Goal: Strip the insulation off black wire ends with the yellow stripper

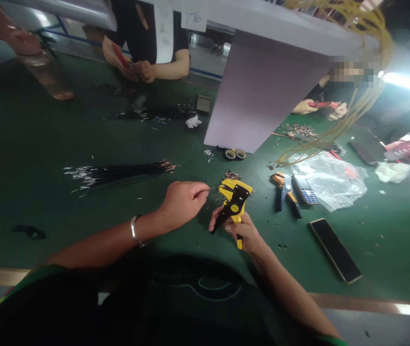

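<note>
My right hand is wrapped round the handles of a yellow and black wire stripper, whose jaws point up and to the left. Close to those jaws, my left hand pinches with thumb and forefinger a thin piece that looks like a wire end; most of it is hidden. Behind the stripper lies a small heap of tiny cut pieces. A bundle of black wires stretches across the table left of my hands, with silvery ends at the left and coppery ends at the right.
To the right lie another wire stripper, a keypad phone, a clear plastic bag and a smartphone. Two tape rolls sit by a pale upright panel. Across the table, co-workers' hands hold red tools.
</note>
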### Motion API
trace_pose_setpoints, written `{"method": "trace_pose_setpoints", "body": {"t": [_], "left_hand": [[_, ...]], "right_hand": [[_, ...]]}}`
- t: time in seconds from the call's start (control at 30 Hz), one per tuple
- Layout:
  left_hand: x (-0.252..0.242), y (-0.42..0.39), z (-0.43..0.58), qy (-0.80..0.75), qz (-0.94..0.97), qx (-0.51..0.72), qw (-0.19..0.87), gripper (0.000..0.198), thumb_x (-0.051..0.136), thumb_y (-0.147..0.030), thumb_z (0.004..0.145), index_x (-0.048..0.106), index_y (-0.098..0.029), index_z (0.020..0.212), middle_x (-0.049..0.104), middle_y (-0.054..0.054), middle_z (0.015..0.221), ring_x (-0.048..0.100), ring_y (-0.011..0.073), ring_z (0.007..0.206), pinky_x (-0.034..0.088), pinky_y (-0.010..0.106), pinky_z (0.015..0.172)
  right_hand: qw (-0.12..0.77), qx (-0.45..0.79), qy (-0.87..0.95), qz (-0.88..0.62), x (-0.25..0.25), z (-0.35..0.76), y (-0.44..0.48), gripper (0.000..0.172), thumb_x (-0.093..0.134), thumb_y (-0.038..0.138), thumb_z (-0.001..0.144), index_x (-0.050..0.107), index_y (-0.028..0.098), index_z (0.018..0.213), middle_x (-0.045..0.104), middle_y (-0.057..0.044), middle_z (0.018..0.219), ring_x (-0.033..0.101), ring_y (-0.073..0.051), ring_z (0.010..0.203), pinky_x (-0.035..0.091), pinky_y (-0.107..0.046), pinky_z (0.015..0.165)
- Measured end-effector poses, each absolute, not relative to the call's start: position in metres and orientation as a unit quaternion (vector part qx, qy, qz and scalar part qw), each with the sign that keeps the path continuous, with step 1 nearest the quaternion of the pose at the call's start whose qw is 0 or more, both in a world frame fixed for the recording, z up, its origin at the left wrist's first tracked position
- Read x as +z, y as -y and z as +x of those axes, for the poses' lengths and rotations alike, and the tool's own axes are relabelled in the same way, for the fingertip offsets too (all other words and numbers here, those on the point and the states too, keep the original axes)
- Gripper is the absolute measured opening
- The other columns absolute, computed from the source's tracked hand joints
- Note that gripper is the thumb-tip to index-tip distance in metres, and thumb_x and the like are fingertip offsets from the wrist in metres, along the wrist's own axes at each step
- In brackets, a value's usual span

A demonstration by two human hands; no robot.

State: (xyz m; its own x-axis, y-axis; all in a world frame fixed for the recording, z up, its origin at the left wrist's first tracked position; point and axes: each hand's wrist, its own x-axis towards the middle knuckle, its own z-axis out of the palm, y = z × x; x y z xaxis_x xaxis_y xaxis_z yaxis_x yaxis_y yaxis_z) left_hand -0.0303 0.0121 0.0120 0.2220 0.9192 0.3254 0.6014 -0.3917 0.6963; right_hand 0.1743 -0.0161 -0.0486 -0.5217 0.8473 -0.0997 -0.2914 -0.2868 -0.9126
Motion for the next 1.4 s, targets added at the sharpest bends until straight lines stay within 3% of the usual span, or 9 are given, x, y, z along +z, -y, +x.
{"method": "trace_pose_setpoints", "body": {"t": [0.37,0.6,0.87,1.1,1.4], "left_hand": [[0.009,-0.003,-0.024,-0.497,0.764,0.371,0.177,0.022,0.053,-0.009,0.079,0.072,-0.015,0.07,0.066,0.0,0.06,0.054,0.0093,0.053,0.037,0.022,0.053],[0.003,-0.003,-0.019,-0.496,0.754,0.346,0.258,0.022,0.053,-0.01,0.079,0.073,-0.015,0.073,0.063,-0.002,0.056,0.049,0.0076,0.048,0.034,0.02,0.049],[0.006,0.002,-0.014,-0.488,0.751,0.327,0.3,0.023,0.052,-0.011,0.081,0.072,-0.016,0.07,0.059,-0.004,0.052,0.044,0.0066,0.046,0.03,0.02,0.047],[0.005,0.007,-0.013,-0.479,0.78,0.31,0.257,0.023,0.049,-0.013,0.084,0.069,-0.016,0.072,0.066,0.0,0.062,0.055,0.0097,0.055,0.037,0.023,0.055],[0.002,0.01,-0.012,-0.461,0.808,0.297,0.216,0.022,0.048,-0.016,0.088,0.07,-0.017,0.084,0.071,0.002,0.069,0.062,0.0127,0.059,0.042,0.024,0.056]], "right_hand": [[0.421,0.711,0.455,-0.331,-0.048,0.173,0.016,0.035,0.064,0.019,0.064,0.067,0.016,0.099,0.072,-0.007,0.082,0.067,-0.025,0.076,0.051,-0.042,0.077],[0.461,0.652,0.469,-0.377,-0.053,0.173,0.016,0.034,0.064,0.015,0.064,0.067,0.017,0.098,0.072,-0.005,0.083,0.067,-0.022,0.075,0.051,-0.039,0.078],[0.443,0.588,0.519,-0.434,-0.046,0.168,0.015,0.03,0.065,0.019,0.064,0.068,0.019,0.094,0.073,-0.002,0.079,0.068,-0.023,0.077,0.053,-0.038,0.078],[0.454,0.557,0.533,-0.447,-0.051,0.167,0.018,0.032,0.065,0.018,0.063,0.07,0.02,0.094,0.074,-0.002,0.083,0.069,-0.024,0.08,0.055,-0.039,0.08],[0.452,0.491,0.596,-0.447,-0.053,0.167,0.019,0.022,0.06,0.016,0.068,0.07,0.021,0.087,0.071,-0.001,0.083,0.067,-0.021,0.079,0.054,-0.034,0.076]]}}
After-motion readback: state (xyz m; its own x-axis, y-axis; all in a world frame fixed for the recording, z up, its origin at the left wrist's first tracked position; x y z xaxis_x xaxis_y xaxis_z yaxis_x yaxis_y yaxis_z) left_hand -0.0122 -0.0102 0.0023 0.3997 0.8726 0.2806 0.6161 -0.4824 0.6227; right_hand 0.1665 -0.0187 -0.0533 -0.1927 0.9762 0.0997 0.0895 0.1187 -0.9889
